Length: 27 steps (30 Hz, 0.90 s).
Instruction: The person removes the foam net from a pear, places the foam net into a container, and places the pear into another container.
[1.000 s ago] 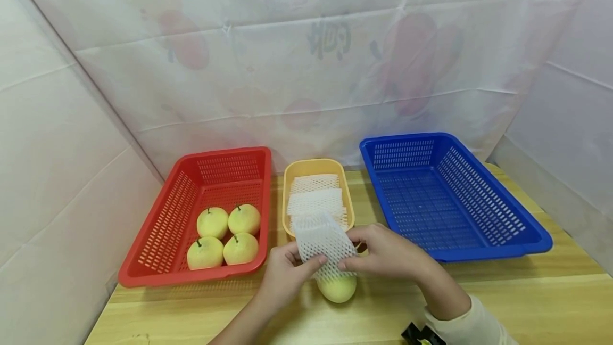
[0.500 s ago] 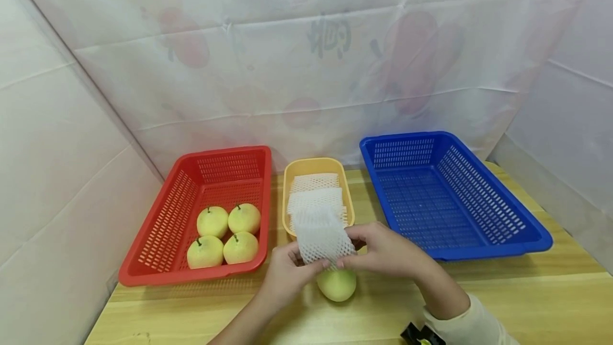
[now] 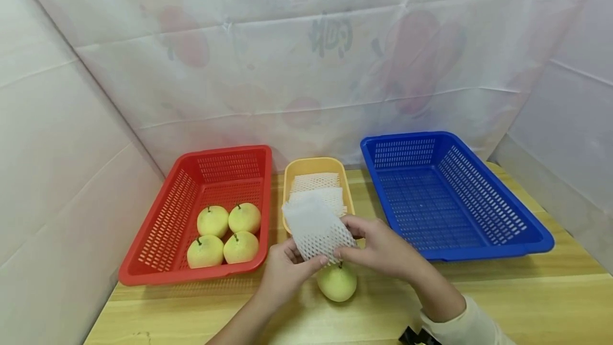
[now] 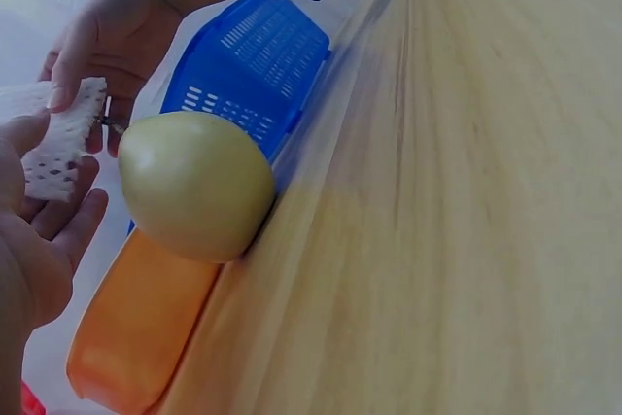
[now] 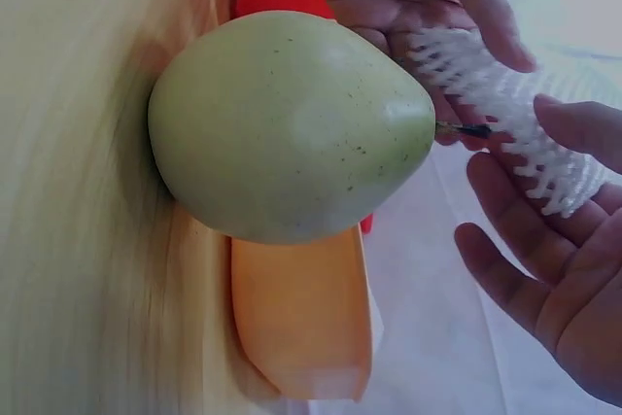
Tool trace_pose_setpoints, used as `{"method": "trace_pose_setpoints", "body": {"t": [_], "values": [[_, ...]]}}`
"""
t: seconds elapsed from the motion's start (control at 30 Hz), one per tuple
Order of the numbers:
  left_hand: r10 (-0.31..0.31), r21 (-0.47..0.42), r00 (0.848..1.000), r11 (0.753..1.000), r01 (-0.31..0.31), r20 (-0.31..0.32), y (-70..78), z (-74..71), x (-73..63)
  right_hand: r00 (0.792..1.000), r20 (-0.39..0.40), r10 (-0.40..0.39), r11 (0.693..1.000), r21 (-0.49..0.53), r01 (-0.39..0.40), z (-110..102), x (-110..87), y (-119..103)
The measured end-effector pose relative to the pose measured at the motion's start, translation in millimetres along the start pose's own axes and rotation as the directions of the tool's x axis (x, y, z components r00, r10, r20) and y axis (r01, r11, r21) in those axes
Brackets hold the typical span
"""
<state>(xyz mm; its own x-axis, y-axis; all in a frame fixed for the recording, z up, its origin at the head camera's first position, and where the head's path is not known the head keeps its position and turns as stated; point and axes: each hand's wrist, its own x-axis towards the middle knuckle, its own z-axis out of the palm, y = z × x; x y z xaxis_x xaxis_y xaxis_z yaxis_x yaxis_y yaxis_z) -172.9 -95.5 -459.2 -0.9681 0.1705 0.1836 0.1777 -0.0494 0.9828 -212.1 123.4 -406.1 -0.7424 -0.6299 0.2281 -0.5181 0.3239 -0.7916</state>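
Note:
A white foam net sleeve (image 3: 320, 230) is pinched at its two sides, by my left hand (image 3: 287, 270) and my right hand (image 3: 380, 246). Below its near edge a pale yellow-green pear (image 3: 337, 283) stands upright on the table, stem up. In the right wrist view the sleeve (image 5: 530, 119) is just above the pear (image 5: 292, 128), its edge close to the stem (image 5: 466, 129). The left wrist view has the pear (image 4: 194, 187) apart from the fingers of both hands. Part of the sleeve overlaps the yellow tray (image 3: 318, 163) in the head view.
More white foam sleeves (image 3: 316, 181) lie in the yellow tray. A red basket (image 3: 196, 278) with several pears (image 3: 244, 218) stands on the left. On the right is a blue basket (image 3: 483, 253). A black object (image 3: 416, 336) sits near the right sleeve cuff.
The foam sleeve has come up off the pear's top, so the pear and its stem now show. Both hands keep their grip on the sleeve, and its upper end has tilted leftward.

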Motion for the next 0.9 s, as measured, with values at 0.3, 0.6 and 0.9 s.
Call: {"method": "trace_pose_setpoints", "body": {"t": [0.3, 0.6, 0.9], "values": [[0.042, -0.052, 0.998, 0.998, -0.044, -0.050, 6.0, -2.0, -0.3, 0.997, -0.024, -0.076, 0.995, 0.057, 0.078, 4.5, 1.5, -0.6], [0.058, -0.089, 0.987, 0.993, -0.072, -0.153, 16.0, -5.9, 6.0, 0.995, 0.045, -0.085, 0.995, 0.064, 0.082, 11.6, 2.8, 0.7], [0.069, -0.135, 0.970, 0.986, -0.102, -0.233, 21.8, -7.5, 10.8, 0.998, -0.063, -0.021, 0.993, 0.118, 0.028, 9.9, 7.4, 0.2]]}}
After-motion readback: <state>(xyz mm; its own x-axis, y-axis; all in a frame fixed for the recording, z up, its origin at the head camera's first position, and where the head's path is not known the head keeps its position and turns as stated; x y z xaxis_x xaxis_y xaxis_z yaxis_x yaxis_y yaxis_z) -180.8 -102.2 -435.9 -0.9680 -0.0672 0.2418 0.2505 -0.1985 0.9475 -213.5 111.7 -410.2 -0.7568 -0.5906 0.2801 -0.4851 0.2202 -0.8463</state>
